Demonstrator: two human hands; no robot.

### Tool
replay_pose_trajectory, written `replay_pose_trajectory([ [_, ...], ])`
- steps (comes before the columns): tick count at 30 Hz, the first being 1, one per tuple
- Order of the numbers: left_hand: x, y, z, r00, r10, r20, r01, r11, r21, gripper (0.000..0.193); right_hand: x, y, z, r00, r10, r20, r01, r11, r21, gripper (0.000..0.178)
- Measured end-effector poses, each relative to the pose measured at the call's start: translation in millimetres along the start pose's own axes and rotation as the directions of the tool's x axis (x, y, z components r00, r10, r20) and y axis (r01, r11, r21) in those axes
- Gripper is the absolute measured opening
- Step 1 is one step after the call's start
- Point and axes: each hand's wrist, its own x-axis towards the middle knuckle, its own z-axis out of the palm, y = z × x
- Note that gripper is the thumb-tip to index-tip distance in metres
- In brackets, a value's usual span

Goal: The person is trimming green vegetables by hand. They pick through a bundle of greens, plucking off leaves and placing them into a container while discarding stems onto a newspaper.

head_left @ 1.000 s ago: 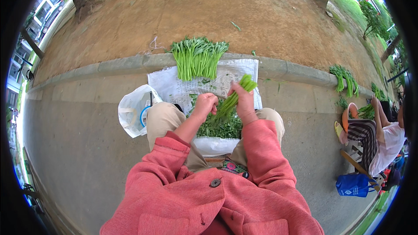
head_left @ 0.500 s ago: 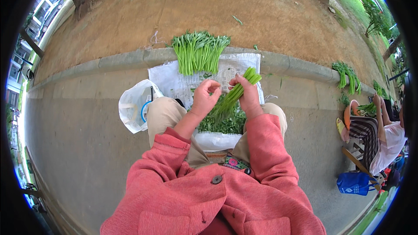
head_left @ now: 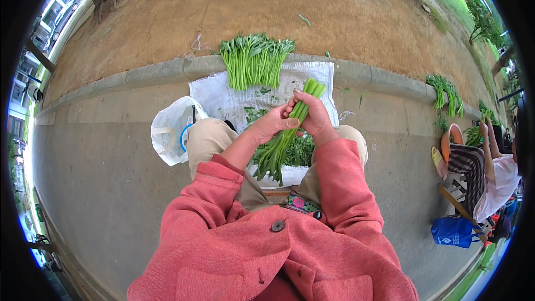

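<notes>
My right hand (head_left: 316, 117) grips a bunch of long green vegetable stalks (head_left: 285, 137), cut ends pointing up and away, leafy ends hanging toward my lap. My left hand (head_left: 271, 124) touches the same bunch from the left, fingers pinching the stems. A sheet of newspaper (head_left: 223, 100) lies on the pavement in front of my knees. At its far edge, on the kerb, a neat pile of trimmed green stalks (head_left: 253, 61) rests. Loose green leaves (head_left: 301, 151) lie between my knees.
A white plastic bag (head_left: 170, 131) sits by my left knee. A concrete kerb (head_left: 139, 75) separates the pavement from bare earth. At right another person (head_left: 493, 173) sits with green bundles (head_left: 443, 90) on the kerb and a blue bag (head_left: 451, 231). Tree trunks stand beyond.
Both hands have lifted the bunch slightly and turned it more upright. My left hand has shifted from beside the stalks onto the stems.
</notes>
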Motion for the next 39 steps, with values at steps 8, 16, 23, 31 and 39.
replay_pose_trajectory([
  [8, 7, -18, 10, 0.972, 0.199, -0.128, -0.087, 0.802, 0.590, 0.055, 3, 9, 7, 0.831, -0.501, -0.242, 0.339, 0.801, -0.494, 0.013],
  [16, -2, 1, 5, 0.994, -0.058, -0.096, 0.070, 0.990, 0.125, 0.014, -6, -3, 3, 0.943, -0.166, 0.288, 0.259, 0.910, -0.324, 0.047],
  [23, -3, 2, 0, 0.955, -0.136, 0.262, 0.166, 0.982, -0.095, 0.013, 0, 4, 2, 0.863, -0.014, 0.506, 0.151, 0.961, -0.230, 0.052],
  [31, -8, 14, -23, 0.960, 0.182, -0.211, -0.028, 0.816, 0.577, 0.047, 2, -11, 1, 0.945, -0.314, 0.089, 0.319, 0.946, -0.057, 0.021],
  [39, -15, 10, -37, 0.875, 0.344, -0.342, -0.042, 0.757, 0.652, 0.026, 9, -32, -20, 0.820, -0.413, -0.397, 0.450, 0.893, 0.000, 0.022],
])
